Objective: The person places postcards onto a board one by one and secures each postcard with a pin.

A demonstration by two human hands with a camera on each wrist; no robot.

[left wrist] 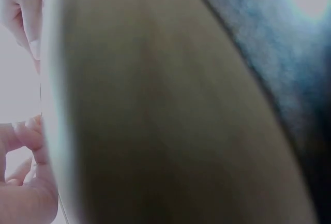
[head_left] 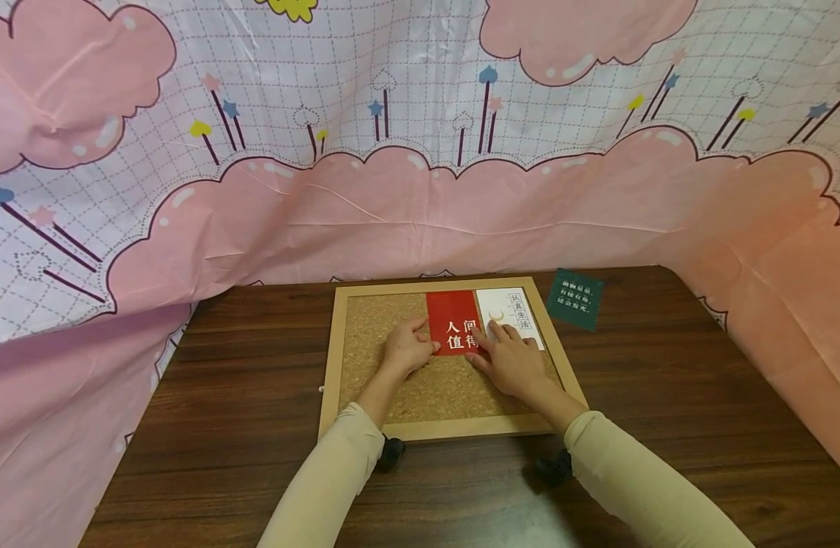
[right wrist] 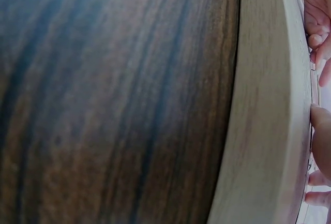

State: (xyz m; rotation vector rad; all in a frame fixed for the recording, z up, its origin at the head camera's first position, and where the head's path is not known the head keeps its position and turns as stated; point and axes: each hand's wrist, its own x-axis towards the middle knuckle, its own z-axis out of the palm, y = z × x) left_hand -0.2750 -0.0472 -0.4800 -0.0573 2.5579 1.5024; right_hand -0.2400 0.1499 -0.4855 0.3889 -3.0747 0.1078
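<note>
A red card [head_left: 451, 308] with white characters lies on the cork board [head_left: 378, 384], beside a white card [head_left: 527, 293] with a crescent drawing. My left hand [head_left: 407, 348] is at the red card's left edge; its fingers are curled and the thumb lies over the lower left corner. In the left wrist view, that hand [left wrist: 28, 177] shows only at the image's edge. My right hand [head_left: 517, 364] rests over the seam of the two cards, its fingers spread on both and its thumb at the red card's lower right.
A wooden frame [head_left: 454, 430] borders the cork board on a dark wooden table [head_left: 248, 365]. A dark green card [head_left: 576, 299] lies on the table to the right. One small pale object [head_left: 321, 389] sits by the frame's left side. Behind hangs a pink patterned cloth [head_left: 392, 205].
</note>
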